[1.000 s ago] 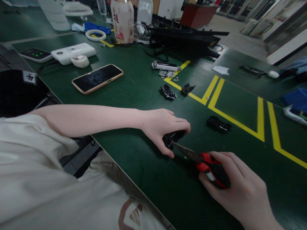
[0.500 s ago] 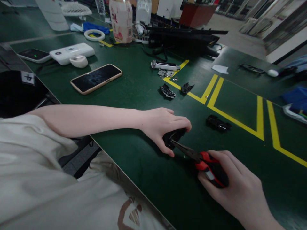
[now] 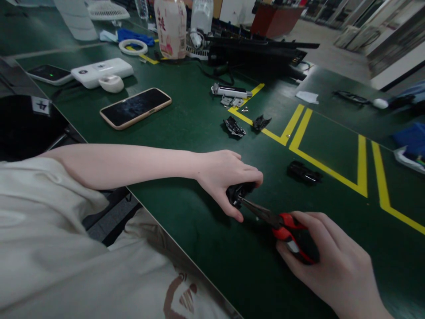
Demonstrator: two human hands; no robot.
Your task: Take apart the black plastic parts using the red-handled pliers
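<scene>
My left hand [image 3: 229, 177] presses a black plastic part [image 3: 236, 193] against the green table, thumb on the near side and fingers over the far side. Much of that part is hidden under the hand. In my right hand [image 3: 335, 257] are long-nose pliers [image 3: 285, 230] with red and black handles. Their jaw tips reach into the near face of the black part; whether they grip anything there I cannot tell. A second black plastic piece [image 3: 304, 172] lies to the right, beyond the pliers. Two broken black fragments [image 3: 234, 126] rest farther back.
A phone [image 3: 136, 108] lies at the left, with a white power bank [image 3: 102, 72] behind it. Near the yellow tape lines sit a white and black cylinder [image 3: 231, 91] and small metal plates [image 3: 231, 101]. A pink-labelled bottle [image 3: 171, 29] and a black stack [image 3: 259, 55] stand at the back.
The plier handles have spread a little wider apart, and my right hand has shifted slightly to the right. My left hand stays on the black part. The whole view has moved slightly.
</scene>
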